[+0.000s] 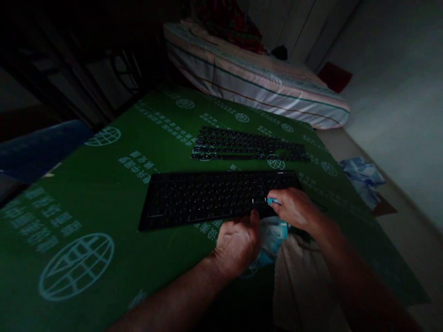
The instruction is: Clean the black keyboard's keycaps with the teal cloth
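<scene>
A black keyboard frame (194,198) lies across the green table, its long front edge towards me. My right hand (290,205) is over its right part, fingers closed in a pinch on a small teal object (273,201) that touches the keyboard; its kind is mostly hidden by the fingers. At the front edge my left hand (238,240) is curled, one fingertip against the keyboard's rim. Under and between my hands lies a crumpled blue-and-white plastic packet (273,237). Behind the keyboard, loose black keycaps (238,143) are laid out in keyboard rows.
A green board with white globe prints forms the tabletop (104,198). Beige cloth (301,281) hangs at the near edge. Beyond stands a bed with a striped cover (256,83). Blue-white plastic (362,177) lies on the floor at right; a blue surface (44,147) is at left.
</scene>
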Demonstrator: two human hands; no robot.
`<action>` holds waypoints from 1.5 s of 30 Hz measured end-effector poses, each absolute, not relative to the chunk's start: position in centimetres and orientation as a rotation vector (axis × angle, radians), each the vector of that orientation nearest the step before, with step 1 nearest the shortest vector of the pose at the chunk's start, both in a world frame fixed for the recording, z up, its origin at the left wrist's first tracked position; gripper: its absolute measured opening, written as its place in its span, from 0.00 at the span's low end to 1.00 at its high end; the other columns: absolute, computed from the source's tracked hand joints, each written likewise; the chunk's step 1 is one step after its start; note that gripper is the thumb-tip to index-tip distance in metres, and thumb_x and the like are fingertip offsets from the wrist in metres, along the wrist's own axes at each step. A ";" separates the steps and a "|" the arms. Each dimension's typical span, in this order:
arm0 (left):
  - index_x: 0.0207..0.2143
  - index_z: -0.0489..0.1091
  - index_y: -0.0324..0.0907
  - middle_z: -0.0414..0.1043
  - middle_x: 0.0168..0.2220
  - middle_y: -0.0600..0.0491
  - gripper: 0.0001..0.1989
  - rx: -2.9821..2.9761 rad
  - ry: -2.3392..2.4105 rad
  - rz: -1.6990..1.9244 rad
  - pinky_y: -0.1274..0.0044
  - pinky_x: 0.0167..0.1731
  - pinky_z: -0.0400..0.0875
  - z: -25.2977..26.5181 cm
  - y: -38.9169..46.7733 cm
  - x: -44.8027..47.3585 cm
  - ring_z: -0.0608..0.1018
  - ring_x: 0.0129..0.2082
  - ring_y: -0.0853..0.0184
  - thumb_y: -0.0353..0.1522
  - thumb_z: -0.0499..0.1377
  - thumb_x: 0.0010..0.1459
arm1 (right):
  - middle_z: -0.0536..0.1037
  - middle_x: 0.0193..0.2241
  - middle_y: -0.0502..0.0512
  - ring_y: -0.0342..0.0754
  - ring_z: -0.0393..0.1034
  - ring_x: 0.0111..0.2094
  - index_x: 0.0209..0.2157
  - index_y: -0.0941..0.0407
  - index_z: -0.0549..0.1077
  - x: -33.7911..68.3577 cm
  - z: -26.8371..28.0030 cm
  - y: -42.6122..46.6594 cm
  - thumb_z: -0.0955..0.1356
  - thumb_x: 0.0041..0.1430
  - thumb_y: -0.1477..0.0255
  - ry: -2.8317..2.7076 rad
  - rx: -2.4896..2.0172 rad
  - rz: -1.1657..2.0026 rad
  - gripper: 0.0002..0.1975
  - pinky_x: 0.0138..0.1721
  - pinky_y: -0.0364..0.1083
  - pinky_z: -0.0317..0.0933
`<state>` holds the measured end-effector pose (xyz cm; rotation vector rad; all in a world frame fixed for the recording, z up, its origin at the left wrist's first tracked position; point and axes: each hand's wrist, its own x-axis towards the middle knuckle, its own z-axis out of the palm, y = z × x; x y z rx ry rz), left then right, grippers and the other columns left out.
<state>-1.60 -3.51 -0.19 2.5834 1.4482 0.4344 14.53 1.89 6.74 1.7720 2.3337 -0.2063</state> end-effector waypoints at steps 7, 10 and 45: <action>0.44 0.62 0.36 0.73 0.27 0.51 0.13 2.593 1.451 0.451 0.76 0.22 0.70 0.1 -3.5 -1.6 0.77 0.25 0.63 0.28 0.53 0.55 | 0.78 0.26 0.54 0.46 0.71 0.29 0.32 0.54 0.74 12.9 6.3 1.8 0.62 0.55 0.75 2.316 1.722 -0.126 0.09 0.27 0.42 0.51; 0.44 0.62 0.36 0.73 0.27 0.51 0.12 2.584 1.450 0.449 0.76 0.23 0.71 0.3 -3.5 -1.5 0.77 0.25 0.63 0.28 0.52 0.55 | 0.78 0.25 0.54 0.46 0.71 0.29 0.30 0.54 0.75 13.1 6.3 1.8 0.62 0.55 0.75 2.290 1.739 -0.173 0.10 0.27 0.42 0.51; 0.32 0.68 0.40 0.71 0.33 0.53 0.09 2.130 1.070 0.983 0.79 0.33 0.70 1.4 -3.1 -2.2 0.74 0.32 0.70 0.28 0.48 0.58 | 0.76 0.41 0.59 0.49 0.71 0.41 0.49 0.55 0.71 15.9 3.7 -7.7 0.60 0.59 0.71 2.399 2.897 -0.957 0.17 0.41 0.48 0.66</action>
